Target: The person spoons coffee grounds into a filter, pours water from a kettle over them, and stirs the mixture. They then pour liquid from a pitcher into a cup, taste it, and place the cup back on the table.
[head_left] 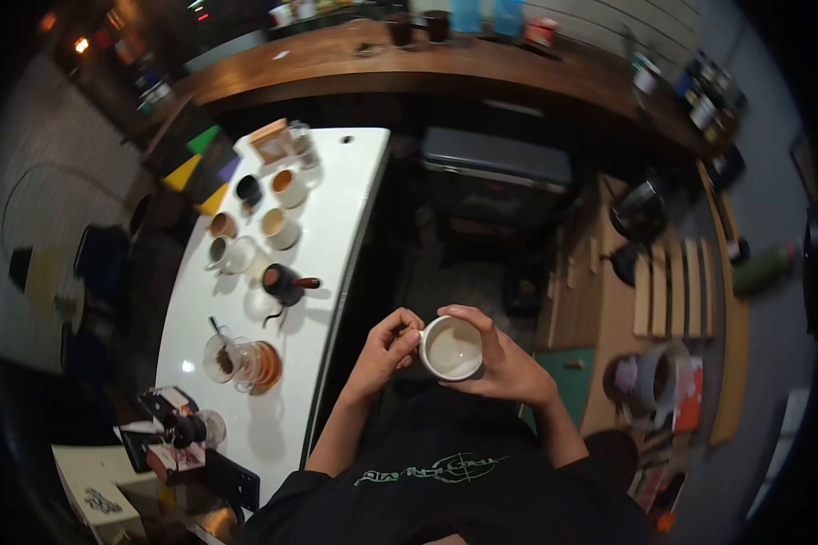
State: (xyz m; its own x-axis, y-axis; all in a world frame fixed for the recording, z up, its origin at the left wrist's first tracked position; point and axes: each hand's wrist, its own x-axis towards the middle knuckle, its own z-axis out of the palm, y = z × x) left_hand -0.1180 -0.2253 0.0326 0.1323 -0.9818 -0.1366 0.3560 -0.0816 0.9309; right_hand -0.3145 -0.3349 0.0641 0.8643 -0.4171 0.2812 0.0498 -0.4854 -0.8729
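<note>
In front of my body I hold a white cup (pixel 453 349), tipped so its pale inside faces the camera. The fingers of my left hand (pixel 393 347) pinch its handle side. My right hand (pixel 500 359) wraps round the opposite side, with a finger over the rim. To the left, on the white counter (pixel 350 195), stand a dark gooseneck kettle (pixel 284 284) with a wooden handle and a glass coffee server (pixel 259 363) with a dripper (pixel 220 358) beside it. Several cups, including a cream one (pixel 280 228), are grouped farther back.
A dark cooler box (pixel 495 159) sits ahead, below a long wooden bar (pixel 318 64). On the right a wooden worktop (pixel 577 272) carries a black kettle (pixel 641 213), a slatted rack (pixel 673 289) and a clear pitcher (pixel 654 377). A coffee grinder (pixel 186 429) stands at lower left.
</note>
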